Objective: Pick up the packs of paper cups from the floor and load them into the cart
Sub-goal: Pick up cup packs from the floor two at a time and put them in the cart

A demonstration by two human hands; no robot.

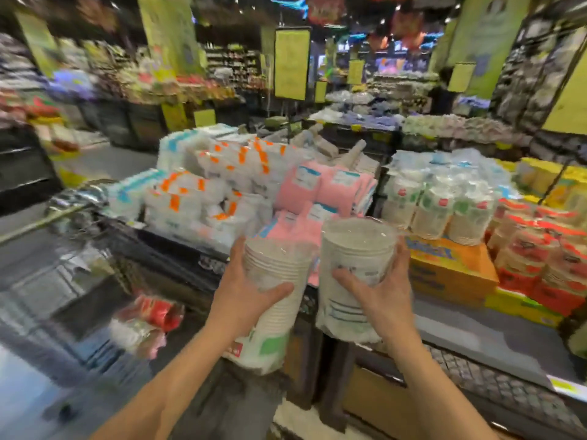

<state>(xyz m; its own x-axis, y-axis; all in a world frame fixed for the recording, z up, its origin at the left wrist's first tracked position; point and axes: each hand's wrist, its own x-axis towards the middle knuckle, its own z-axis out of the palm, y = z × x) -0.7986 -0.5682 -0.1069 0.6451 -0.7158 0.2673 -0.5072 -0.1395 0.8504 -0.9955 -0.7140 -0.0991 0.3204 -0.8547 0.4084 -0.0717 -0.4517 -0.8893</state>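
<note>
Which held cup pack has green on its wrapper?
The pack in the left hand, green near its bottom; the pack in the right hand shows bluish print.

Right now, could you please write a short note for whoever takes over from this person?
Left hand grips the left pack; right hand grips the right pack.
Both packs are held up, upright, in front of the cart, not yet in it.
Done: the cart seems to hold a pile of packs.
Left: set both packs in. A low pack lies down at the left, blurred; perhaps it is next.
</note>
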